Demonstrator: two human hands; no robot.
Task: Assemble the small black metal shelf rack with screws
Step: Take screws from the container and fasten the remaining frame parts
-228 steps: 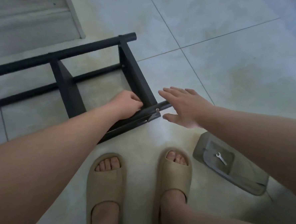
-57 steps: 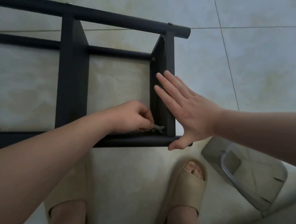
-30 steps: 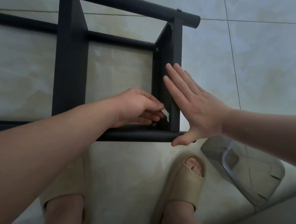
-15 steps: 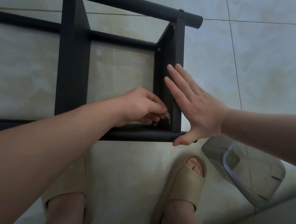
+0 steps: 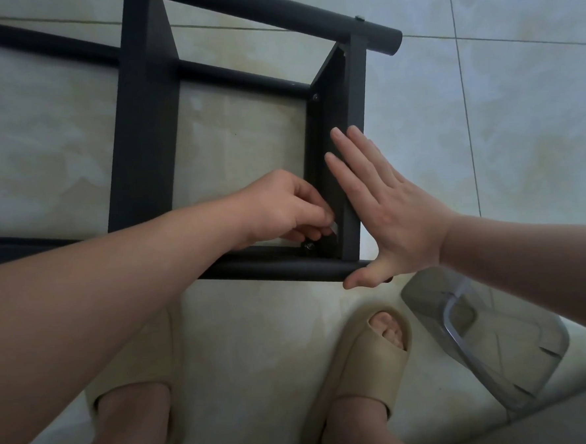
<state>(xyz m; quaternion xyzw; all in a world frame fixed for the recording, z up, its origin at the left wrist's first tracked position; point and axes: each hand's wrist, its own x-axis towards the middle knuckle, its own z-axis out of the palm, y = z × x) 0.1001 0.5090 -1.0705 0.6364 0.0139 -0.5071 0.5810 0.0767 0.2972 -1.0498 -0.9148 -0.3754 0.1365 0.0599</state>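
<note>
Shelf rack (image 5: 145, 128) ran out of frame at left and top; full length not seen. Wrench (image 5: 334, 227) mostly covered, only a silver tip showing above a bolt (image 5: 309, 245) in the near inner corner. Left hand (image 5: 283, 205) had its fingers curled, pinching the wrench. Right hand (image 5: 394, 215) lay flat, fingers straight, against the outer face of the end panel, its thumb hiding the near tube's end. Tight corner for the wrench; bare tiled floor (image 5: 485, 141) right of the rack. Rack lay on the floor, long axis left to right, end panel pointing away.
</note>
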